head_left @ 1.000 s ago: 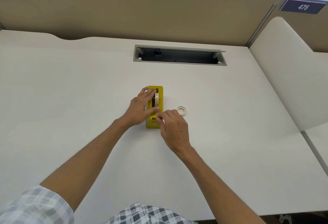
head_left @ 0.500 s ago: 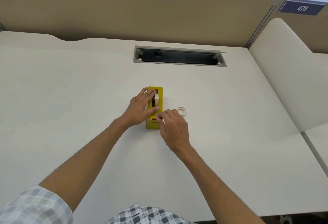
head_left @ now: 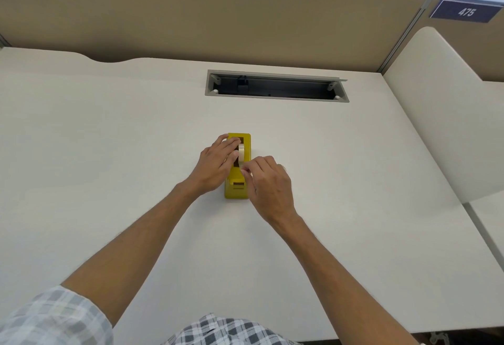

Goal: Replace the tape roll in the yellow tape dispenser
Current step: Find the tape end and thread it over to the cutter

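Note:
The yellow tape dispenser [head_left: 236,191] stands lengthwise in the middle of the white desk [head_left: 109,153]. A pale tape roll [head_left: 241,152] sits upright in its slot. My left hand [head_left: 215,166] grips the dispenser from the left, fingers lying across the top and touching the roll. My right hand [head_left: 268,183] is on the dispenser's right side, thumb and forefinger pinched together just below the roll, seemingly on the tape's loose end. The cutter end of the dispenser shows uncovered between my hands. Only a sliver of the empty white tape core [head_left: 283,167] peeks out behind my right hand.
A grey open cable slot [head_left: 275,86] is set into the desk behind the dispenser. A tan partition [head_left: 245,22] closes the back and a white curved divider [head_left: 436,104] the right side. The desk's front edge is near my body.
My right hand has shifted from the cutter end up toward the roll, fingers still pinched, and now hides the empty core. My left hand has stayed on the dispenser.

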The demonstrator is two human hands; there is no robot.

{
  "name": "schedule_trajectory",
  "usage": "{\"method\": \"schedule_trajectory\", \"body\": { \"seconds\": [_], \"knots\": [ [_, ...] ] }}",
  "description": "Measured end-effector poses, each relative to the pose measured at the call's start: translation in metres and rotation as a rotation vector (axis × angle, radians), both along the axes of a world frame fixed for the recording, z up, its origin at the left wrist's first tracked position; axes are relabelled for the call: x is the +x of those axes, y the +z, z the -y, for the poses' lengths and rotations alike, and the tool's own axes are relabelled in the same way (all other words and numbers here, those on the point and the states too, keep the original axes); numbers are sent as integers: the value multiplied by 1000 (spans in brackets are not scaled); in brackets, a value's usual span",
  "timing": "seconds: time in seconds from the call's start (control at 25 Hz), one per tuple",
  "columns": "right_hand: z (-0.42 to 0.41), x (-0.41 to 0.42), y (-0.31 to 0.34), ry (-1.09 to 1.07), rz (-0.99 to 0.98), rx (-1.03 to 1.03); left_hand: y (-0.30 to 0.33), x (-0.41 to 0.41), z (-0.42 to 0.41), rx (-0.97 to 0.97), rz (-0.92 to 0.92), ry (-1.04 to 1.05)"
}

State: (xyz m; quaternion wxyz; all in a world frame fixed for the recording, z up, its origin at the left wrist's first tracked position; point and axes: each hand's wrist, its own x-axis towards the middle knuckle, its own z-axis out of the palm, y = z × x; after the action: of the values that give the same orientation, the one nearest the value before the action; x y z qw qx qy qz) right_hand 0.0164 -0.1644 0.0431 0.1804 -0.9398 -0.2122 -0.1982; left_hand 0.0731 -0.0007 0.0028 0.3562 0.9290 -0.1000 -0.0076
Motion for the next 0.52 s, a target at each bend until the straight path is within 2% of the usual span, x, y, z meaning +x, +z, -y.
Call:
{"method": "schedule_trajectory", "body": {
  "seconds": [0.2, 0.52],
  "knots": [
    [0, 11, 9, -1, 17, -31, -3, 1, -1, 24, 43, -7],
    [-2, 55, 18, -10, 6, -197, -2, 2, -1, 18, 56, -23]
  ]
}}
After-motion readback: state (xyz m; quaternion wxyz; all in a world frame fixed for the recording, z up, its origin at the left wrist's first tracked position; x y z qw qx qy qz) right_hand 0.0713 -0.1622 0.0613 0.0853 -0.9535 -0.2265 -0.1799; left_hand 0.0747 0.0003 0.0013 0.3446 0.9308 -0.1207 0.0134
